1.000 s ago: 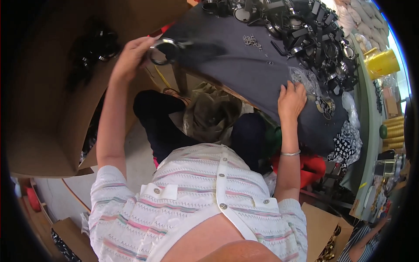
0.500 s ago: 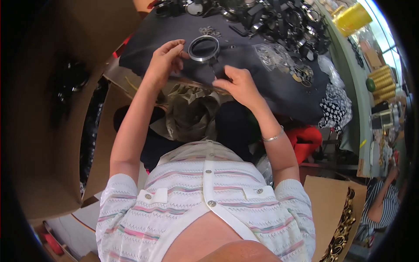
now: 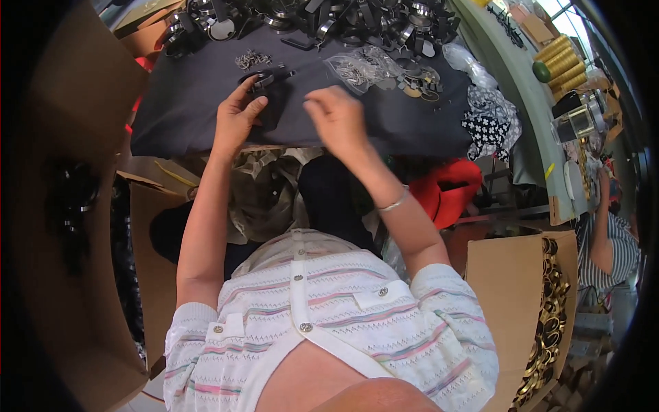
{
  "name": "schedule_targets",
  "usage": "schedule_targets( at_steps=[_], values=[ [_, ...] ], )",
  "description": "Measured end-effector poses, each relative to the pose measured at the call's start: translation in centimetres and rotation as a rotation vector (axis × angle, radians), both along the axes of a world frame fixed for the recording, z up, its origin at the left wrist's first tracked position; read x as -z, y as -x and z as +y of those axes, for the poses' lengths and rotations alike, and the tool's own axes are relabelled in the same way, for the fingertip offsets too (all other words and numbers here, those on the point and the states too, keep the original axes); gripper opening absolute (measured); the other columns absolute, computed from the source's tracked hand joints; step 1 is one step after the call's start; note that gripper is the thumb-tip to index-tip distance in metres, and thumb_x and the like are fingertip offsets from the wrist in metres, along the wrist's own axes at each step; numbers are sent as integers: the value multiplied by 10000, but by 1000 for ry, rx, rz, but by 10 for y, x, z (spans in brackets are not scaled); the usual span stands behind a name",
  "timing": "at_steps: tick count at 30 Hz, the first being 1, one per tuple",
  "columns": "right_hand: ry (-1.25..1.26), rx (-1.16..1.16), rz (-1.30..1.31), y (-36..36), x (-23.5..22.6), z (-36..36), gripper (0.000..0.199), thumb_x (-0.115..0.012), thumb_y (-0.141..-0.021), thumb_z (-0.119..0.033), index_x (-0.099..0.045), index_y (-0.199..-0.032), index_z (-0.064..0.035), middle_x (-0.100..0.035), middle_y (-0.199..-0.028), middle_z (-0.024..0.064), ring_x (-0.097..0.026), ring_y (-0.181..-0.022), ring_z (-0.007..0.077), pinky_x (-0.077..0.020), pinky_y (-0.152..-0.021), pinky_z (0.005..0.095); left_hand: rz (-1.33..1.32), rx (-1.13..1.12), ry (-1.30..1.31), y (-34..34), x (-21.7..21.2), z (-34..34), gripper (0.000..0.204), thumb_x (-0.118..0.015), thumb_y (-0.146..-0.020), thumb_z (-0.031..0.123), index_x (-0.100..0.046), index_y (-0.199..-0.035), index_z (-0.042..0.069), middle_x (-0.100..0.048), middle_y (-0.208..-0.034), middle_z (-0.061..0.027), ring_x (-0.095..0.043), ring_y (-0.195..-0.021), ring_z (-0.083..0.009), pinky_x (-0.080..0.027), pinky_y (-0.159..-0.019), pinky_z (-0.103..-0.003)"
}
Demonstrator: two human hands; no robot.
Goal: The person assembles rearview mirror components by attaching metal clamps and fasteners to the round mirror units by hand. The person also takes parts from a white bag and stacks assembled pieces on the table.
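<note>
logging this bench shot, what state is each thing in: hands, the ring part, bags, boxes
left hand: fingers resting on the dark ring part
dark ring part: lying flat on the dark cloth
right hand: raised above the cloth, fingers curled, apparently empty
clear bag of small metal bits: lying on the cloth
cardboard box of brass rings: open, filled

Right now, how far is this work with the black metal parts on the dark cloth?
Finished pieces cannot be told apart from the rest. In hand: the left hand rests on a black ring part on the dark cloth, and the right hand hovers beside it, holding nothing clearly visible. Left: a big pile of black parts lies at the far edge, with a clear bag of small metal pieces nearby.
</note>
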State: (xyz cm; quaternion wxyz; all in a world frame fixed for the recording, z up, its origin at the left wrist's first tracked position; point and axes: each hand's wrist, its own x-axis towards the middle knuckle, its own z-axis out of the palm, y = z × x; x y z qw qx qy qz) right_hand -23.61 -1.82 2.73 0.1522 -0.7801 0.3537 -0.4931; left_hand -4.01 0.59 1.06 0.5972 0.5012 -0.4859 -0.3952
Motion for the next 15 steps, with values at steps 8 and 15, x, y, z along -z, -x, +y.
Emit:
schedule_targets(
  at_steps=[8, 15],
  values=[
    [216, 501, 356, 158, -15, -103, 104, -579, -811, -144, -633, -838, -59, -611, -780, 130, -594, -705, 314, -472, -654, 423, 37, 38, -3, -4, 3, 1, 404, -594, -834, 65, -533, -1234, 67, -518, -802, 21, -483, -672, -48, -441, -551, -200],
    [-40, 558, 844, 181, -31, -163, 182, -480, -839, -138, -627, -924, -74, -645, -891, 141, -622, -855, 338, -492, -707, 444, -24, 79, -7, 2, -4, -6, 417, -615, -821, 99, -538, -1230, 74, -517, -761, 30, -478, -642, -51, -428, -549, -207]
  ],
)
